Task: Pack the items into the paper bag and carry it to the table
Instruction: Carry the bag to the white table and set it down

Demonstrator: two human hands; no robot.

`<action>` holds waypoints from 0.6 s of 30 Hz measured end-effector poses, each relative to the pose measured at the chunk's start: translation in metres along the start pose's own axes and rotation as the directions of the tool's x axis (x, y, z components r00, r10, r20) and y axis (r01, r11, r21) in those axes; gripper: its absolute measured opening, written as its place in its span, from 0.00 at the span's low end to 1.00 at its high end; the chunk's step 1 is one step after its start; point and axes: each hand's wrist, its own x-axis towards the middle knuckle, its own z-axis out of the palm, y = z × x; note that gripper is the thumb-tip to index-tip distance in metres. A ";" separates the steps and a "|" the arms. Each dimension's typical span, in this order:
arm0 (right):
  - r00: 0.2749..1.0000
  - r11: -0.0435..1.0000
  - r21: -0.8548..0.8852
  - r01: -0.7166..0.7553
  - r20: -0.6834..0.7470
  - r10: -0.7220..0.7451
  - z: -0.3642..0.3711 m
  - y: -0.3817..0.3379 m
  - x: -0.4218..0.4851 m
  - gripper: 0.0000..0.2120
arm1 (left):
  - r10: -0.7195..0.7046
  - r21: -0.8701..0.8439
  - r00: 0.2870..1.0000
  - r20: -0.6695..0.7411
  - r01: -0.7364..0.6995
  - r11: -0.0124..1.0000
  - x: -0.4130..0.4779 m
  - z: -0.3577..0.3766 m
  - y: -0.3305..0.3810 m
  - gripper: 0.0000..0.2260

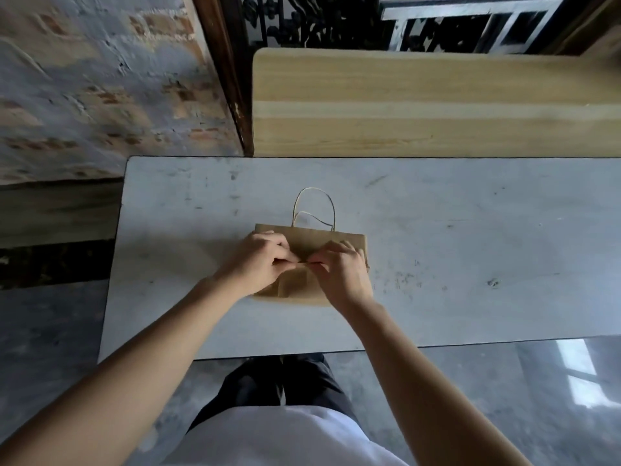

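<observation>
I am pinching the folded bottom flap of the flat paper bag (311, 242) with my left hand (258, 260) and right hand (341, 267), both closed on the crease. The bag is lying mid-desk (470, 247), handles (314, 208) pointing away. Pulling the flap apart evenly should avoid tearing.

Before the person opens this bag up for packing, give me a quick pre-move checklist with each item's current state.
1. Paper bag lies flat on the grey table: ok.
2. Left hand pinches the bag's fold: ok.
3. Right hand pinches the same fold: ok.
4. Handles free, pointing away from the person: ok.
5. Bag opened and standing: not ok.
6. Items to pack within reach: not ok, none in view.
</observation>
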 end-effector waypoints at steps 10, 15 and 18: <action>0.968 0.961 0.193 -0.196 -0.120 0.222 -0.025 0.062 -0.024 0.02 | -0.286 -0.196 0.957 -0.046 0.272 0.942 -0.026 -0.016 -0.050 0.03; 0.937 0.906 0.322 -0.276 -0.121 0.329 -0.023 0.064 -0.032 0.04 | -0.299 -0.195 0.954 -0.026 0.288 0.937 -0.023 -0.016 -0.050 0.04; 0.898 0.871 0.361 -0.334 -0.159 0.411 -0.020 0.064 -0.038 0.06 | -0.286 -0.184 0.958 -0.025 0.277 0.943 -0.024 -0.015 -0.051 0.06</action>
